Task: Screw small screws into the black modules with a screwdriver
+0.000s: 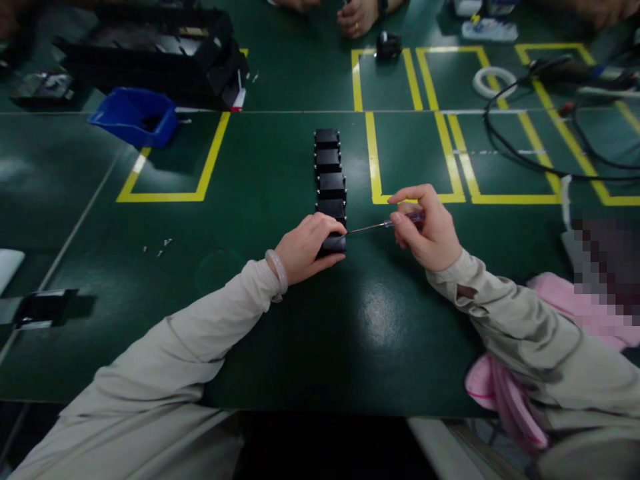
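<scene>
My left hand (305, 248) grips a small black block (334, 244), the nearest in a column on the green table. Several more black blocks (327, 159) with small shiny screw heads along their sides run away from me in line with it. In my right hand (427, 230) is a screwdriver (413, 219) with a clear purplish handle, lying nearly level. Its thin shaft points left, and the tip meets the right side of the held block by my left fingertips. Part of that block is hidden under my fingers.
Loose screws (165, 245) lie left of my left hand. A blue bin (135, 117) and a large black housing (165, 60) stand at the back left. Tape roll (494, 83) and black cable (493, 130) lie to the right. Another person's hand (357, 18) shows across the table.
</scene>
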